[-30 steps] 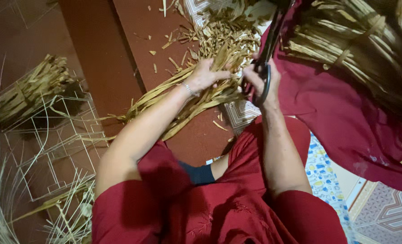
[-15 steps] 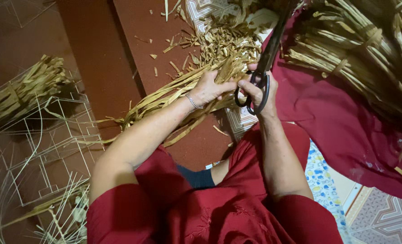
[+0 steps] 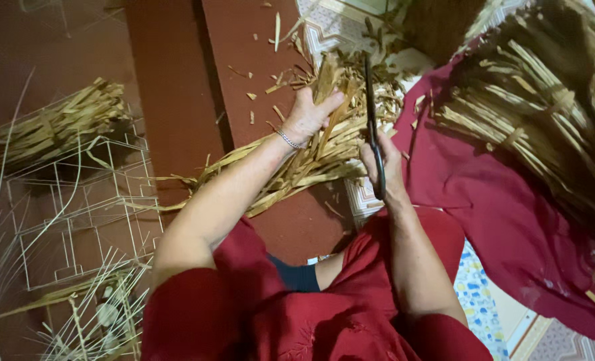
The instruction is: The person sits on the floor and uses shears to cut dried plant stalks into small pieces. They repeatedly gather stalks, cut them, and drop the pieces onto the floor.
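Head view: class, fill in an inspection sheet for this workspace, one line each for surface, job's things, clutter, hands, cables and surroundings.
Surface: reddish-brown floor, patterned tiles at the top.
Job's things: bundle of dry strips; dark scissors, blades pointing up.
Clutter: cut scraps scattered beyond the bundle.
Hands: left hand grips the bundle; right hand holds the scissors.
Cables: nothing seen.
Surroundings: big strip pile on red cloth at right; wire frames and a second bundle at left.

Dry, matt, fibrous straw strips (image 3: 297, 167), dark dull metal scissors (image 3: 372, 127), soft red cloth (image 3: 498, 200) at three o'clock.
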